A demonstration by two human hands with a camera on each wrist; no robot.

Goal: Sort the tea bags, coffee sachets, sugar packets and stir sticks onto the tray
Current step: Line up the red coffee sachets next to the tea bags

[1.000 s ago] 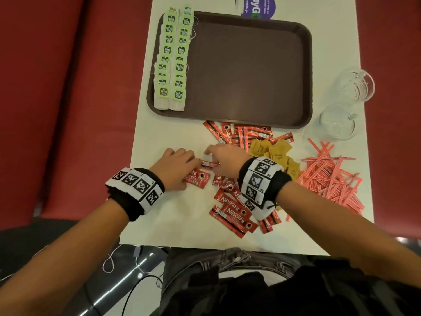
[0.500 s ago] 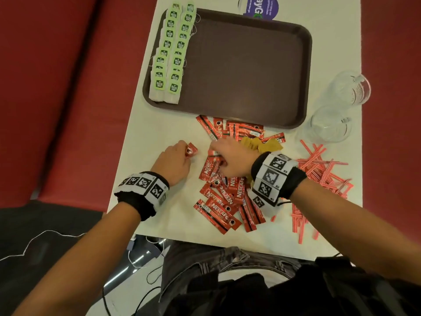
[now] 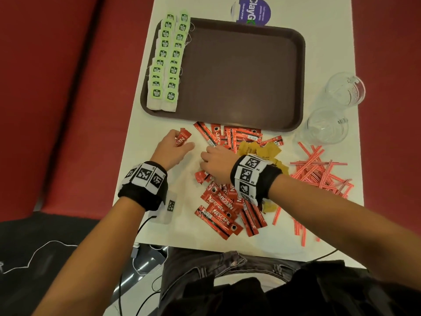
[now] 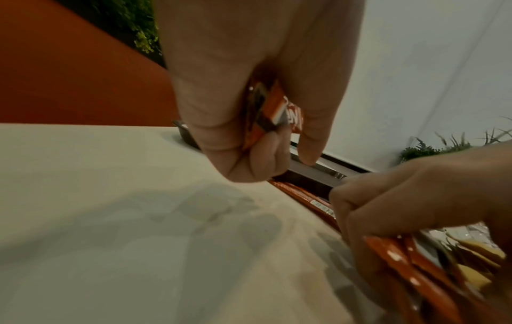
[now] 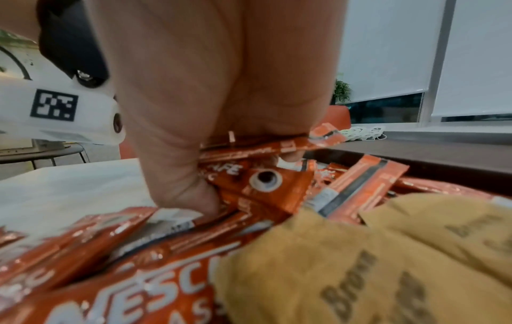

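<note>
A brown tray (image 3: pixel 239 71) lies at the table's far end, with two rows of green-tagged tea bags (image 3: pixel 167 62) along its left side. Red coffee sachets (image 3: pixel 218 208) lie heaped in front of it, brown sugar packets (image 3: pixel 259 149) and red-striped stir sticks (image 3: pixel 319 169) to their right. My left hand (image 3: pixel 174 145) grips a small bunch of coffee sachets (image 3: pixel 182 139) (image 4: pixel 272 109), lifted just left of the heap. My right hand (image 3: pixel 216 159) reaches into the heap and pinches a coffee sachet (image 5: pixel 255 146) between thumb and fingers.
Two clear glass mugs (image 3: pixel 337 108) stand right of the tray. A purple round card (image 3: pixel 250 11) lies beyond the tray. Red seats flank the white table (image 3: pixel 159 224). A cable runs off the near edge.
My left hand has lifted away from the heap and moved toward the tray with sachets in its grip. My right hand has shifted forward into the heap.
</note>
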